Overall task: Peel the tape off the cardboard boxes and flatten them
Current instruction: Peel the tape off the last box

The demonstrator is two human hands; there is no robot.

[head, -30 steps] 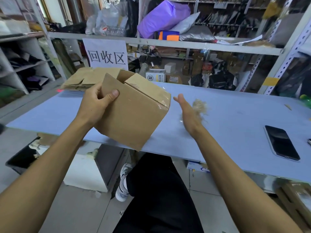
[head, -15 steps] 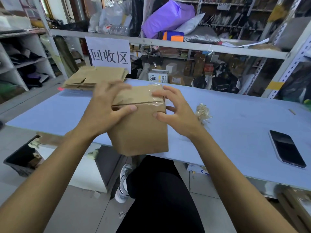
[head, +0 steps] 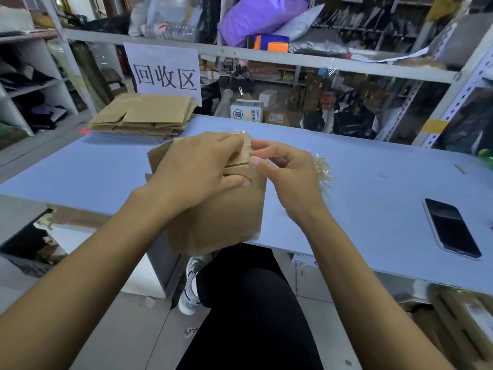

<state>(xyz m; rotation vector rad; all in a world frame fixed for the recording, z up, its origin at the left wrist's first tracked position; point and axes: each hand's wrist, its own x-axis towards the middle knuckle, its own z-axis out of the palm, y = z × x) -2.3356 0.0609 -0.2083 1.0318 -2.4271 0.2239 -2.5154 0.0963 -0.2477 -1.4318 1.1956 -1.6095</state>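
Box [head: 221,217] sits at the desk [head: 373,161] near edge, left hand [head: 197,169] clamped over its top. Right hand [head: 282,172] pinches the tape [head: 246,141] end there: peel low, along the seam, keep left grip firm.

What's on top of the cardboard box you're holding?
Clear tape runs over the closed flaps of the cardboard box. The left hand grips the top; the right hand pinches at the tape. The hands hide most of the seam.
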